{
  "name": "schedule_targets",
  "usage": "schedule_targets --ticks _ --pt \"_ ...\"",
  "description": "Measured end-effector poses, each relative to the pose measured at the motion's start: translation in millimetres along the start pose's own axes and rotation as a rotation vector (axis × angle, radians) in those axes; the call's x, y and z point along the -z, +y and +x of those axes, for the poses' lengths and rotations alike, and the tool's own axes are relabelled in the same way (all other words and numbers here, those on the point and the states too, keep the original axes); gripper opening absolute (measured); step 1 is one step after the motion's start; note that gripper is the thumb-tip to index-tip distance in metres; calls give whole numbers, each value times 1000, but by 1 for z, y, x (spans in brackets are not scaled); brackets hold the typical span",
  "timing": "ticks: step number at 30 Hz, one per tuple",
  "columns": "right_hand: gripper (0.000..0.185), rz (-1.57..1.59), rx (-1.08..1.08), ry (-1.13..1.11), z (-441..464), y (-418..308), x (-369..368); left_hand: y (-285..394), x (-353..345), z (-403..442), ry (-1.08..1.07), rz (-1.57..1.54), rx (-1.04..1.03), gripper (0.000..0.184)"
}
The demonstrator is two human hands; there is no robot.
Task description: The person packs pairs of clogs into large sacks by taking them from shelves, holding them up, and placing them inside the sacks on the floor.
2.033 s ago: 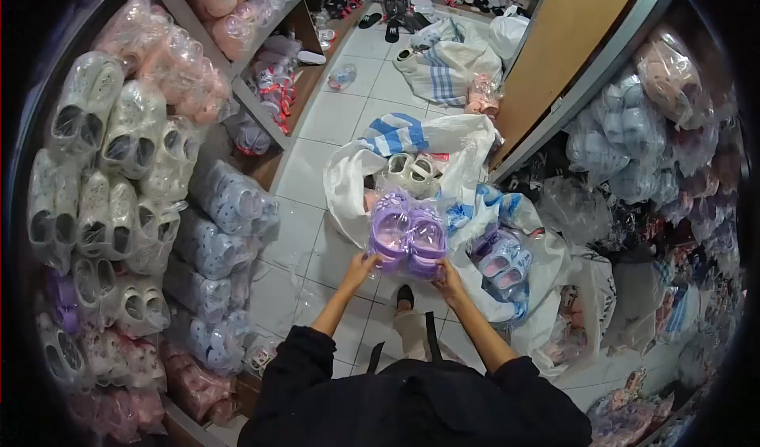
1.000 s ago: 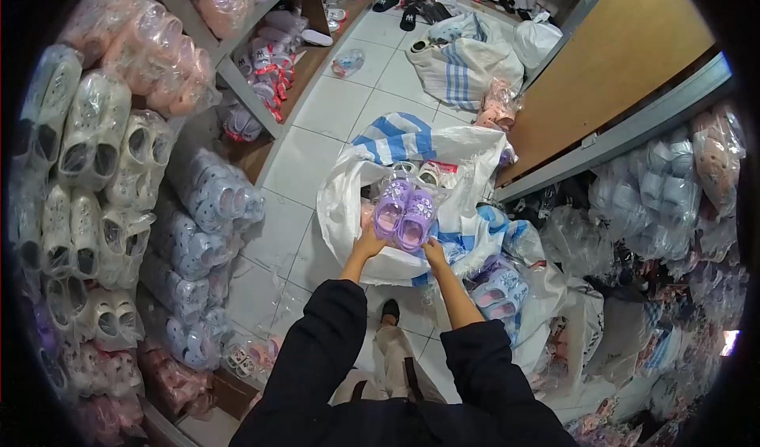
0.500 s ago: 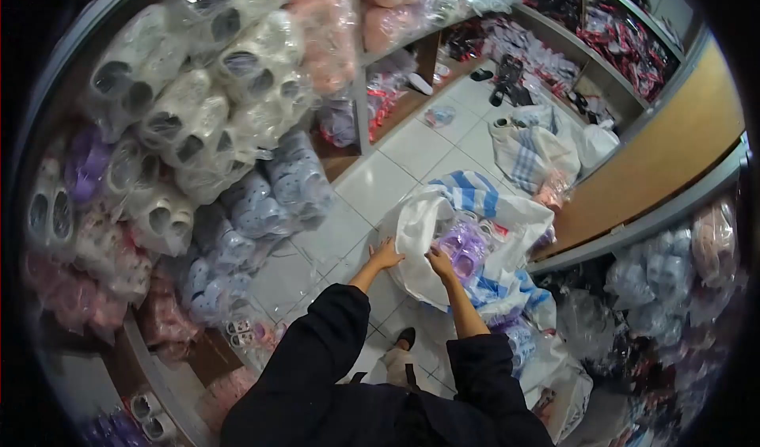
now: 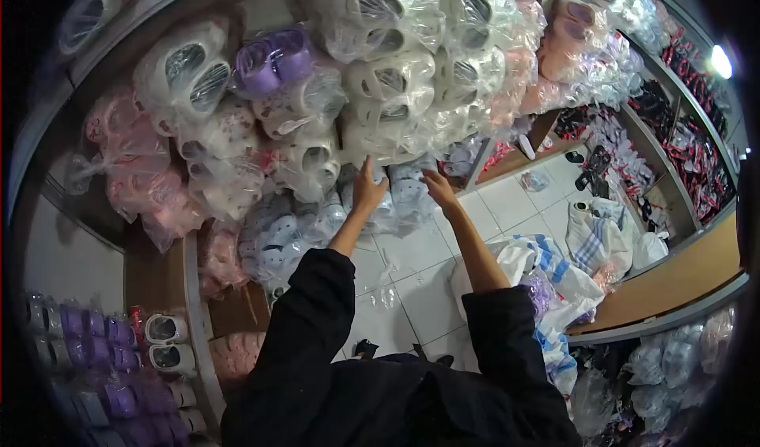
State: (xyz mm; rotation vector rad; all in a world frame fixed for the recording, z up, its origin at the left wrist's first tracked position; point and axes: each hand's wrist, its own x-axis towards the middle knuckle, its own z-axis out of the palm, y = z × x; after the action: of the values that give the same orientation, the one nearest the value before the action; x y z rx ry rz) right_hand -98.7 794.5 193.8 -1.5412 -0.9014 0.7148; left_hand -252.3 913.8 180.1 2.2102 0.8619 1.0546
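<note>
My left hand (image 4: 368,187) is raised with fingers apart and nothing in it, before the stacked shelf of shoes in clear bags. My right hand (image 4: 437,187) is also empty, its fingers spread, a short way to the right. White bagged clogs (image 4: 389,79) are stacked just beyond both hands. Below them lie light blue bagged clogs (image 4: 408,190), nearest to my hands. A purple bagged pair (image 4: 275,61) sits among the white ones at the upper left. The purple clogs (image 4: 540,293) lie in the open white sack (image 4: 507,259) on the floor, right of my right forearm.
Pink bagged clogs (image 4: 150,162) are stacked at the left. A lower shelf at bottom left holds purple shoes (image 4: 119,395). Another striped sack (image 4: 598,233) lies on the tiled floor (image 4: 412,253). A wooden panel (image 4: 673,277) stands at the right.
The purple clogs went from my hands into the sack, and both hands let go. The view has turned left towards the shelves, and my hands have moved up before the bagged shoes.
</note>
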Motion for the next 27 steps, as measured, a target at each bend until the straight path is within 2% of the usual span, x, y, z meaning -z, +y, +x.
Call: schedule_targets --ticks 1,2,3,5,6,7,9,10,12,14,15,16,17,19,20,23,27 --pt "39 22 34 -7 19 -15 -20 6 30 9 148 15 -37 60" --pt "38 91 145 -19 28 -37 -38 9 58 20 259 -82 -90 53" --pt "37 98 141 -15 33 -70 -57 9 85 30 370 -177 -146 46" --pt "36 181 293 40 62 -97 -93 9 132 45 497 -229 -109 38" --pt "38 160 342 50 68 -116 -108 6 149 54 585 -302 -87 38" --pt "41 136 390 60 75 -133 -121 1 168 63 658 -274 -52 43" --pt "44 78 487 155 89 -158 -146 5 200 77 731 -414 6 52" --pt "46 50 536 205 95 -169 -157 -7 206 92 739 -457 -9 55" --pt "53 38 455 271 106 -186 -175 -16 221 114 748 -548 -41 61" --pt "58 10 411 338 120 -198 -187 -11 233 120 604 -704 28 56" --pt "56 17 357 290 125 -203 -190 -5 240 121 530 -781 61 54" --pt "55 24 302 243 129 -206 -192 -20 238 134 534 -639 124 52" --pt "54 31 246 196 131 -208 -193 -37 234 141 491 -673 158 51" --pt "46 62 249 212 130 -211 -195 -27 243 141 402 -742 221 48" --pt "42 80 251 222 129 -212 -196 -18 246 135 400 -835 214 44" --pt "32 140 305 226 124 -204 -196 1 252 120 449 -844 298 40" --pt "22 293 364 194 93 -193 -199 -6 246 106 407 -1048 353 47"
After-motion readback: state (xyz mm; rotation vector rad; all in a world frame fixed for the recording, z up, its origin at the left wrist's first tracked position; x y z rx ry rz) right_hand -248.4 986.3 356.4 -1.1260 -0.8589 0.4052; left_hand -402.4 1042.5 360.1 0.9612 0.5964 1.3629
